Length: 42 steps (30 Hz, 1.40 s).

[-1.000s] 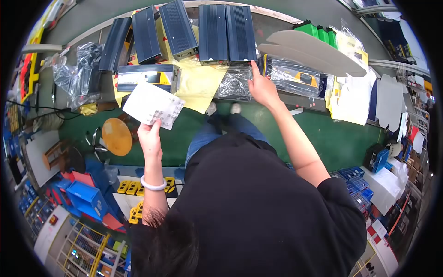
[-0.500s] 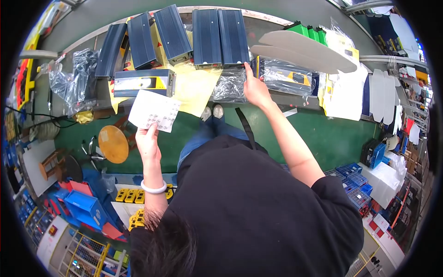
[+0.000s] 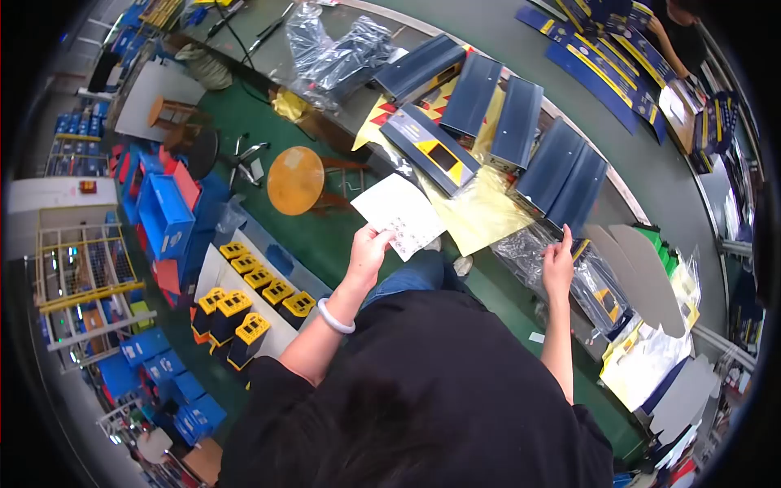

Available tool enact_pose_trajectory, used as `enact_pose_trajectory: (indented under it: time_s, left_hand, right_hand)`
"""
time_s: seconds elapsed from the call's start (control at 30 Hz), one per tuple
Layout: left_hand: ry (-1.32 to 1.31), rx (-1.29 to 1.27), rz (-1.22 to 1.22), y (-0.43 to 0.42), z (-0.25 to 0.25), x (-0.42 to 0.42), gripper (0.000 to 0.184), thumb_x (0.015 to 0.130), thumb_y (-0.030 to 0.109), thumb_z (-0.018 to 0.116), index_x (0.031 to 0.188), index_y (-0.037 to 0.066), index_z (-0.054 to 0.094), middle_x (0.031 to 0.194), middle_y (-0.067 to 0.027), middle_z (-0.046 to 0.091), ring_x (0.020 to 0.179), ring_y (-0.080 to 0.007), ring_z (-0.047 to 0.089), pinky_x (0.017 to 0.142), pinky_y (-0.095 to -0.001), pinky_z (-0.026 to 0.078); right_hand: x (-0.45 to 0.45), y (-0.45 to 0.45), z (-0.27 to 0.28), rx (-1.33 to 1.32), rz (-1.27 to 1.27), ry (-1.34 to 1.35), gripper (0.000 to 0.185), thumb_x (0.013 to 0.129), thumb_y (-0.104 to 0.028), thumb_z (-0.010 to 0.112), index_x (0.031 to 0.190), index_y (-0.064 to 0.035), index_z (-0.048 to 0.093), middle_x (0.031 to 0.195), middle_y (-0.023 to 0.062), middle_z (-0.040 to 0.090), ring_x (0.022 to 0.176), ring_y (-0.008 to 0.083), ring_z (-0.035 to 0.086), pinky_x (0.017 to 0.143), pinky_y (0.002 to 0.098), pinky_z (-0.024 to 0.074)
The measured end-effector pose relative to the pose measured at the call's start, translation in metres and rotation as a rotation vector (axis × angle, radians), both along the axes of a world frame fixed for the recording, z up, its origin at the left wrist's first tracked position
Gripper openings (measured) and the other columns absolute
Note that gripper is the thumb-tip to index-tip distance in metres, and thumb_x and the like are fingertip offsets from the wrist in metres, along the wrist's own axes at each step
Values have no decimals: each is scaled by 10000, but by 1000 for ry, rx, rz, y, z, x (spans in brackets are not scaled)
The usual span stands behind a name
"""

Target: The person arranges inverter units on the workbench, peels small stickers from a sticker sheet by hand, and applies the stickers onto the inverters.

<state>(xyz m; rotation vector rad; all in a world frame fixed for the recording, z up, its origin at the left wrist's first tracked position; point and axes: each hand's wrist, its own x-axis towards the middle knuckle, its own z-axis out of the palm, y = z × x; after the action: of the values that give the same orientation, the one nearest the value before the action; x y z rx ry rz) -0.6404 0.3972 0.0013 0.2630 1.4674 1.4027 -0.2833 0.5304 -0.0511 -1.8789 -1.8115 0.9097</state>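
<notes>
My left hand (image 3: 368, 259) pinches the lower edge of a white sticker sheet (image 3: 398, 213) with small round marks. My right hand (image 3: 558, 264) has its index finger stretched out, the other fingers curled; the fingertip is at the near end of a dark blue finned case (image 3: 579, 189). Beside it stand more such cases (image 3: 517, 122). A case with a yellow and black label (image 3: 431, 150) lies nearer me, beside yellow paper (image 3: 488, 213). Clear plastic wrap (image 3: 525, 252) and a bagged unit (image 3: 600, 293) lie near my right hand.
Grey cardboard pieces (image 3: 643, 281) and green parts (image 3: 657, 244) are at the right. A round wooden stool (image 3: 295, 180) stands left. Several yellow and black devices (image 3: 233, 313) sit on a white surface. Another person (image 3: 683, 37) is at the upper right, by blue and yellow sheets.
The view has turned, so the bench now slants down to the right. My left hand still holds the sheet, and my right index finger remains at the case end.
</notes>
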Motion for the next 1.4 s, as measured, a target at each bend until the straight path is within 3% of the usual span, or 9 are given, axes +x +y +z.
enact_pose_trajectory:
  time_s: [0.3,0.43,0.63,0.8,1.0,1.13,1.23,1.3,1.4]
  left_hand:
    - [-11,136,369,2,0,-116,250,914,13,495,1138,-20,602,1091,-108,664,965,-186,660,840,-317,538]
    - [-133,194,552,20,-10,-218,402,872,64,470,1261,-24,517,1211,-135,619,1135,-256,595,994,-401,465]
    - [-424,451,465,47,-2,-373,452,901,118,461,1326,-34,489,1333,-146,574,1241,-287,538,1093,-431,377]
    - [-383,494,272,94,-1,-435,417,967,140,500,1369,35,470,1368,-112,544,1249,-260,529,1057,-430,418]
    - [-893,667,134,147,-36,-441,380,963,189,537,1329,84,527,1336,-94,573,1234,-260,522,1039,-473,372]
    - [-958,492,218,167,-64,-407,441,955,245,553,1346,51,495,1354,-155,541,1279,-305,474,1086,-501,319]
    - [-942,395,157,180,-64,-389,431,983,280,506,1360,74,485,1383,-121,524,1300,-299,457,1097,-522,301]
    - [-909,352,134,186,-72,-385,425,988,287,497,1368,98,483,1393,-100,520,1309,-291,450,1093,-537,302]
    - [-801,306,90,204,-69,-377,418,994,295,488,1378,130,479,1407,-71,512,1316,-275,443,1094,-559,293]
  right_hand:
    - [-140,67,28,76,231,205,399,926,-101,577,1320,-92,511,770,75,622,686,185,616,667,324,489]
    - [-249,93,30,17,317,343,267,947,-150,591,1206,-89,610,737,34,591,676,127,572,646,294,479]
    - [-425,102,10,-298,438,518,260,969,-194,542,1150,-28,628,882,83,679,834,140,647,753,293,504]
    - [-470,115,20,-245,402,526,258,966,-194,565,1125,-3,636,907,79,686,854,131,646,765,281,507]
    - [-449,217,31,17,200,404,242,967,-182,540,1095,-20,665,919,95,713,874,161,682,776,288,513]
    - [-463,292,21,174,233,204,331,945,-275,531,1164,-54,645,1110,138,687,1057,266,649,902,357,494]
    - [-488,339,-1,153,263,114,470,909,-367,551,1274,-72,578,1248,149,630,1173,310,585,982,402,461]
    - [-506,361,-23,161,315,64,578,870,-425,591,1316,-62,545,1264,173,616,1187,331,576,1005,411,451]
    - [-526,362,-17,69,453,-16,540,853,-419,608,1233,-35,580,1213,214,625,1145,345,592,983,436,458]
